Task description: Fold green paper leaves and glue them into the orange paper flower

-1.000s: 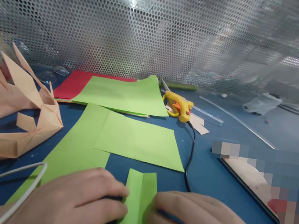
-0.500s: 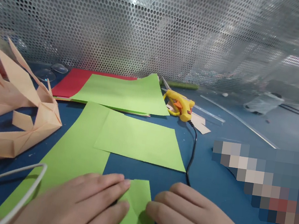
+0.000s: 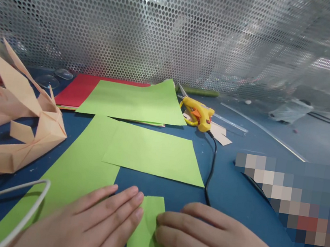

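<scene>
A narrow folded strip of green paper lies on the blue table at the bottom centre. My left hand lies flat with its fingers stretched out, the fingertips pressing the strip's left edge. My right hand also lies flat, its fingers stretched out onto the strip's right side. Just beyond the hands lie a long green sheet and a smaller green sheet overlapping it.
A large peach folded paper shape stands at the left. Green and red sheets are stacked at the back. A yellow glue gun with a black cord lies right of them. A white cable loops at lower left. A perforated metal screen closes the back.
The green strip has been folded narrower and now shows shorter. Both hands went from curled pressing to lying flat with fingers stretched over it.
</scene>
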